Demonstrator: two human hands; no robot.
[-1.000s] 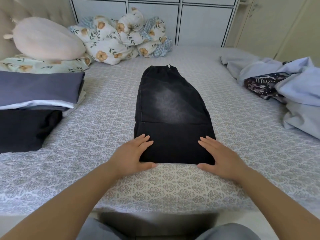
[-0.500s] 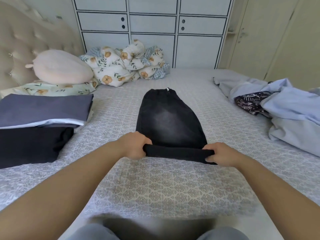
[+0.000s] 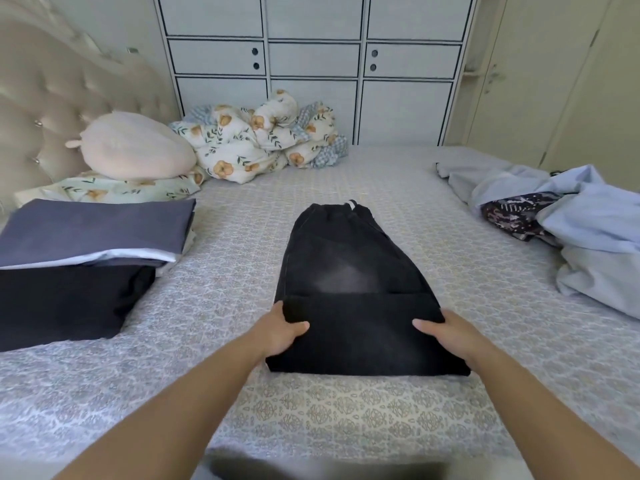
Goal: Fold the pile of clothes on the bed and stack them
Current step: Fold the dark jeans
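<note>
Right in the middle of the bed (image 3: pixel 346 427) sit the black jeans (image 3: pixel 349 268), and both hands are on the end nearest the camera. Left hand (image 3: pixel 280 332) has the left side of the folded flap, thumb on top and fingers tucked under; right hand (image 3: pixel 446 332) does the same on the right side. So both grips are closed on the jeans, not just resting flat like they were a second ago.

What changed: a second ago the palms were flat on the near hem, then they pinched it up, and now that end has been carried over and laid onto the jeans, so there's a doubled layer on the near part. The waistband end, far from the camera, isn't covered yet.

My guess is one more fold toward the waistband gets it down to stack size. Then it goes on the folded stack (image 3: pixel 86 258) left of the jeans. Right of the jeans the unfolded pile (image 3: pixel 571 230) has several pieces left, so the task looks roughly mid-way.
</note>
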